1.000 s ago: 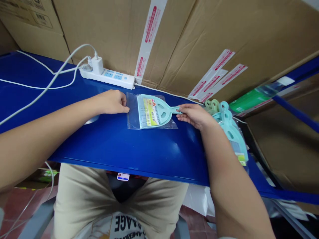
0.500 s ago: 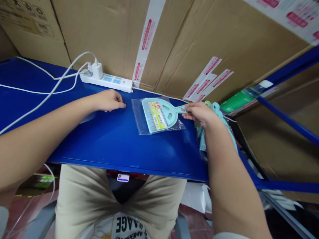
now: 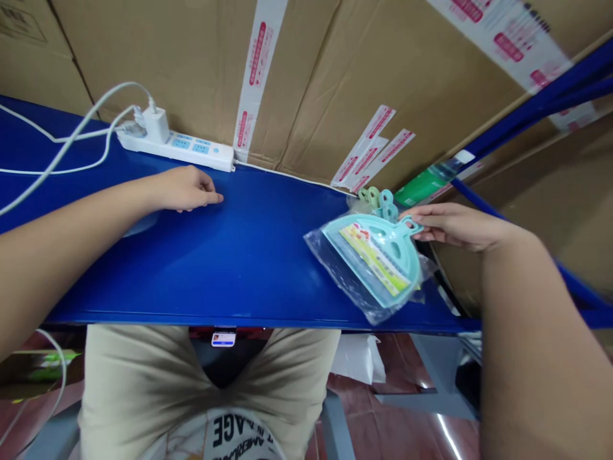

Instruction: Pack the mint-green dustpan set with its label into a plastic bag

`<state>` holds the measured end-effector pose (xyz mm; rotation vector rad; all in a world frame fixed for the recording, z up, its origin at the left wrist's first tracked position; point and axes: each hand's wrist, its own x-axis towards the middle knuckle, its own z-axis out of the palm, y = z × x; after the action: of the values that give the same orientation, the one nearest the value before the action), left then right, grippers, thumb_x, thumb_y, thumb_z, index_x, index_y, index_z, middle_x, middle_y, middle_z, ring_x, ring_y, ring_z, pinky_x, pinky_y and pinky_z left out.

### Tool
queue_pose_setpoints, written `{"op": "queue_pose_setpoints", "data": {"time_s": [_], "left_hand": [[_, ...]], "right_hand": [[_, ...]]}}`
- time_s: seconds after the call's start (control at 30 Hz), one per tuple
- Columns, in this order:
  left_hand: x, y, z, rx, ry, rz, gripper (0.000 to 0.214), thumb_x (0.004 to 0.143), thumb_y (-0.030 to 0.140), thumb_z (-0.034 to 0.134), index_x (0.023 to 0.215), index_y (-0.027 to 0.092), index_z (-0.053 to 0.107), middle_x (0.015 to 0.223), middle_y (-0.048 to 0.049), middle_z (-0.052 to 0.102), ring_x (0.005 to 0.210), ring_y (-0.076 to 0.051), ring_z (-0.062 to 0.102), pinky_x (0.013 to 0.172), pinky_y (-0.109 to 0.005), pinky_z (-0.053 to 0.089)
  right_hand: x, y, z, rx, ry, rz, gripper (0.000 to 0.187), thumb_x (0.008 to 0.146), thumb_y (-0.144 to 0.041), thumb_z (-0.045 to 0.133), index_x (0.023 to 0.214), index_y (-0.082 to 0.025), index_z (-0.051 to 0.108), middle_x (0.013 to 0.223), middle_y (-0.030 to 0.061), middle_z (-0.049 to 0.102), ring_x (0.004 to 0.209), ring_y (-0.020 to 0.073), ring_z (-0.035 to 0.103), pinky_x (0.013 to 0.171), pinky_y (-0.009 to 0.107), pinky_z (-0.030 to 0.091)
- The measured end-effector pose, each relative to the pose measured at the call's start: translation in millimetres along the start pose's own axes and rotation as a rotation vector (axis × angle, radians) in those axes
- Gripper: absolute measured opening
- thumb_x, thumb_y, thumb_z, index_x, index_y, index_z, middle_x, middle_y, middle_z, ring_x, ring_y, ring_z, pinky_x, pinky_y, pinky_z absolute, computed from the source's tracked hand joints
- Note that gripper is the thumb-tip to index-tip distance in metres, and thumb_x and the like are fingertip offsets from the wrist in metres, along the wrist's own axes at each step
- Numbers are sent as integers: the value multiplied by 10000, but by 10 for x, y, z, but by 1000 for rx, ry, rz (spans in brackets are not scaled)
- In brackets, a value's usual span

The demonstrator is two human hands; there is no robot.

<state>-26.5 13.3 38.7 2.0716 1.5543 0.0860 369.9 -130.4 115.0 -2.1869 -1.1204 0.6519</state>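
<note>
Pinched by its handle in my right hand (image 3: 445, 225) is a light teal plastic dustpan (image 3: 385, 252) in a clear bag, with a yellow printed label on it. It is at the right part of the blue table (image 3: 230, 268), over other wrapped pieces whose green and teal handles (image 3: 380, 198) stick out behind it. How many lie beneath is hidden. My left hand (image 3: 191, 190) rests on the table at the left, fingers loosely curled with nothing visible in them, near the power strip.
A white power strip (image 3: 177, 145) with a plugged-in charger and white cables lies along the back left. Taped cardboard (image 3: 191, 64) walls the rear edge. A green-labelled bottle (image 3: 426, 182) leans at the back right beside a blue metal frame (image 3: 507, 115).
My right hand has carried the bagged dustpan to the right, from mid-table to over the other wrapped pieces, and it has turned. The view has shifted right; my left hand keeps its pose.
</note>
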Motion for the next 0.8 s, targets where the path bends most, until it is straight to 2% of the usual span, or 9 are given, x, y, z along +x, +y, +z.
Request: {"op": "queue_pose_setpoints", "data": {"time_s": [0.1,0.17,0.27,0.4,0.6,0.8], "left_hand": [[-19,15,-11,11,-6,-3,247,933,422,589,817,209,637,478,17,547,441,-157,512,538,-299,433],[-24,16,-14,20,-6,-2,249,949,415,585,828,204,638,465,29,533,435,-151,501,540,-294,432],[-14,11,-8,24,-1,-4,253,959,420,587,841,203,642,461,39,526,438,-148,500,539,-287,429],[6,6,6,14,1,0,253,950,426,593,838,205,644,496,32,549,455,-150,515,533,-282,426],[11,11,10,3,10,-9,232,922,416,613,825,210,653,542,27,575,475,-154,528,533,-284,429],[48,-22,19,24,16,20,227,910,420,634,828,211,669,584,22,616,498,-149,549,578,-284,427]], "right_hand": [[22,89,-116,54,19,243,553,1049,42,457,613,-172,723,638,30,678,559,69,610,602,198,492],[77,149,-190,38,29,265,563,1062,23,455,607,-179,718,638,23,671,574,65,609,610,198,480],[209,252,-288,3,14,221,526,1063,0,476,647,-185,740,633,20,666,569,75,589,593,219,459],[372,312,-331,-21,-16,142,479,1044,-2,487,714,-202,771,723,37,734,605,88,619,613,239,485],[399,115,-219,-107,9,125,550,979,83,447,634,-217,753,724,25,743,631,79,656,634,212,513],[409,-34,-172,-379,-20,-12,462,946,50,551,632,-225,750,775,16,773,647,89,621,752,233,558]]}}
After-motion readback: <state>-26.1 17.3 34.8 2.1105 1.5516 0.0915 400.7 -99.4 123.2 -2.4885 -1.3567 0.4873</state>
